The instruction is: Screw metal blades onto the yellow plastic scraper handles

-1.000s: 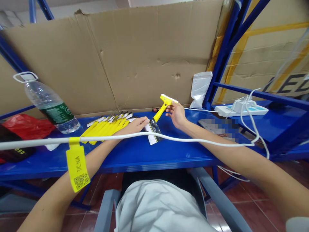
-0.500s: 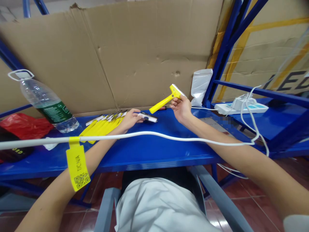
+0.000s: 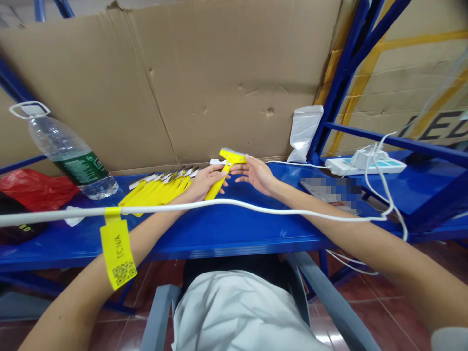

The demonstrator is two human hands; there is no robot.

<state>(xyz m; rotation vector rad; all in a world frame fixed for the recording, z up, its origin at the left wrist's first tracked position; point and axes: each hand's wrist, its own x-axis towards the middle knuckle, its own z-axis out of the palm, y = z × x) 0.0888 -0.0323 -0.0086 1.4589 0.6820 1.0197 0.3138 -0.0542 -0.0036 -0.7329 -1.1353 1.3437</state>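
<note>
A yellow scraper (image 3: 233,156) is held above the blue bench, its wide head up and its handle slanting down to the left. My left hand (image 3: 206,182) is closed around the handle, with the thumb across it. At the right end of the head, my right hand (image 3: 259,175) grips with its fingertips, the other fingers stretched behind the handle. Just beyond my left hand a small white piece (image 3: 216,161) shows, mostly hidden. To the left of that hand, several yellow scrapers (image 3: 155,190) lie side by side in a row, partly covered by my forearm.
A white cable (image 3: 256,207) with a yellow tag (image 3: 119,253) hangs across the view. Left stand a water bottle (image 3: 80,165) and a red bag (image 3: 36,187). Right are a white pouch (image 3: 305,131), a power strip (image 3: 383,166) and a flat, partly blurred item (image 3: 318,189). Cardboard (image 3: 219,83) backs the bench (image 3: 234,224).
My right hand has brought the scraper left and down to my left hand, turning its handle downward. My left hand has left the black-and-white piece on the bench and taken the handle.
</note>
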